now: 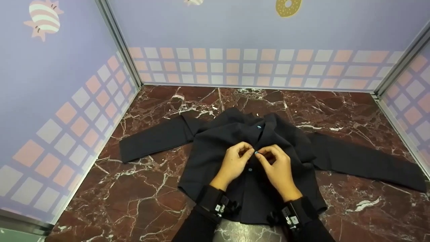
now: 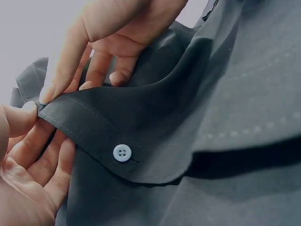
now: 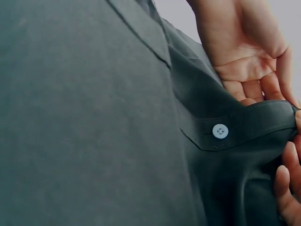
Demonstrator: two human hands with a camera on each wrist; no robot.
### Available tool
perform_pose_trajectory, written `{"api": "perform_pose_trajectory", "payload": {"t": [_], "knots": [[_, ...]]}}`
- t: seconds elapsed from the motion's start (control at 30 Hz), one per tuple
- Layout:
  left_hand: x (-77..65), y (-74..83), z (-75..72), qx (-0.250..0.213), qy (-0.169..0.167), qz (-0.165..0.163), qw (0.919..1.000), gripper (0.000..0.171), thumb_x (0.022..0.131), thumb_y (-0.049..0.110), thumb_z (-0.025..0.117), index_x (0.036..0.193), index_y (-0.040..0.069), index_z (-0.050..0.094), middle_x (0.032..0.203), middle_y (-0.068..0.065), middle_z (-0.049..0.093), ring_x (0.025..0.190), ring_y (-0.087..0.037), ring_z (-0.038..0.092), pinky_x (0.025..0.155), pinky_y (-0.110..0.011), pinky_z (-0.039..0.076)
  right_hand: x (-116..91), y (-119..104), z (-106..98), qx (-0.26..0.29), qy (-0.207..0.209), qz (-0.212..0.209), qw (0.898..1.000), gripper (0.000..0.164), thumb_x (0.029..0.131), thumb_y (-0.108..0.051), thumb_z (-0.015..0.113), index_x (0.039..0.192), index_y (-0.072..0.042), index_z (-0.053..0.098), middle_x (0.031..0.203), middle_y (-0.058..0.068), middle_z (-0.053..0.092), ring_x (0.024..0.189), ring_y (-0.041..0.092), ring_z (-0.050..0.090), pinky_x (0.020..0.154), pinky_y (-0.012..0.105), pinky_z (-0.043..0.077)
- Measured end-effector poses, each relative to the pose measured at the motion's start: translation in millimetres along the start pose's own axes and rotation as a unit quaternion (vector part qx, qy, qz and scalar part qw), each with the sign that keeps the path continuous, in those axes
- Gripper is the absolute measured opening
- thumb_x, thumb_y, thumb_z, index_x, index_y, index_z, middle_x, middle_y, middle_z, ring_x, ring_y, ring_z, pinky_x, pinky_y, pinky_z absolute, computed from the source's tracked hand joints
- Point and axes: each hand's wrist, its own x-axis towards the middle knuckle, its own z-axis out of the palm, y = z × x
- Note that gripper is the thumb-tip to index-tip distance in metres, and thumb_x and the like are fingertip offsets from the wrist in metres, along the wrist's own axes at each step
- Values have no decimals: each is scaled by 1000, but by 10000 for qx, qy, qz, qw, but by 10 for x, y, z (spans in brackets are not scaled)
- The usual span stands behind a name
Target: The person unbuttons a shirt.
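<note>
A dark long-sleeved button-up shirt (image 1: 210,151) lies front up, collar at the far side. At the middle of its front, my left hand (image 1: 234,161) pinches the placket between thumb and fingertips. Close beside it, my right hand (image 1: 277,164) pinches the same spot, with a small light-blue button (image 1: 256,153) showing at its thumb tip. Another button (image 1: 250,169) sits lower on the placket; it looks pale and four-holed, beside a stitched buttonhole, in the left wrist view (image 2: 122,153). An upper button (image 1: 259,127) is near the collar. The fingers hide the cloth edges between them.
The shirt rests on a dark red marble table (image 1: 144,198). One sleeve (image 1: 154,139) stretches left, the other sleeve (image 1: 366,163) right. Lilac panels with a checked border (image 1: 250,67) close off the back and both sides.
</note>
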Motion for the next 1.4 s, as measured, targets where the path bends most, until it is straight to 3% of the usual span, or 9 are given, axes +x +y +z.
{"api": "perform_pose_trajectory", "payload": {"t": [0.23,0.43,0.63,0.8,1.03,1.4], "knots": [[-1,-28,-5,169,31,-5,9999,15,102,18,74,100,4,76,90,-5,75,77,-8,64,71,-25,52,6,7,-5,238,-397,406,9981,7,97,-5,78,97,-3,72,89,4,66,72,14,63,63,21,51],[8,-16,-12,440,176,52,9989,13,101,15,76,95,3,76,87,-4,74,76,-7,64,72,-25,51,5,10,-4,325,-662,409,9964,8,102,-8,72,98,-2,68,87,4,62,67,12,59,60,22,49],[7,1,-21,637,241,55,9977,11,100,12,75,93,3,75,84,-2,72,74,-6,60,72,-25,49,14,-15,5,584,-636,705,9938,9,103,-9,72,97,-2,68,87,6,62,66,13,60,59,22,50],[-4,14,-30,621,28,50,9981,9,101,10,74,95,3,75,84,-2,71,75,-7,59,74,-26,50,13,-48,8,867,-450,1215,9878,10,102,-9,73,99,0,68,84,8,63,63,18,61,53,22,49],[-2,-4,-29,537,-189,288,9980,10,102,10,72,98,2,77,87,-6,73,75,-10,62,72,-26,52,9,-63,-9,957,-302,1435,9846,12,102,-10,73,100,1,69,79,10,66,62,17,61,53,22,49],[-6,4,-7,660,-181,480,9965,9,101,13,75,97,5,78,86,-2,73,74,-7,62,71,-25,54,32,-67,-56,2100,-475,2019,9555,15,103,-8,71,98,5,67,71,12,60,58,17,54,52,26,46]]}}
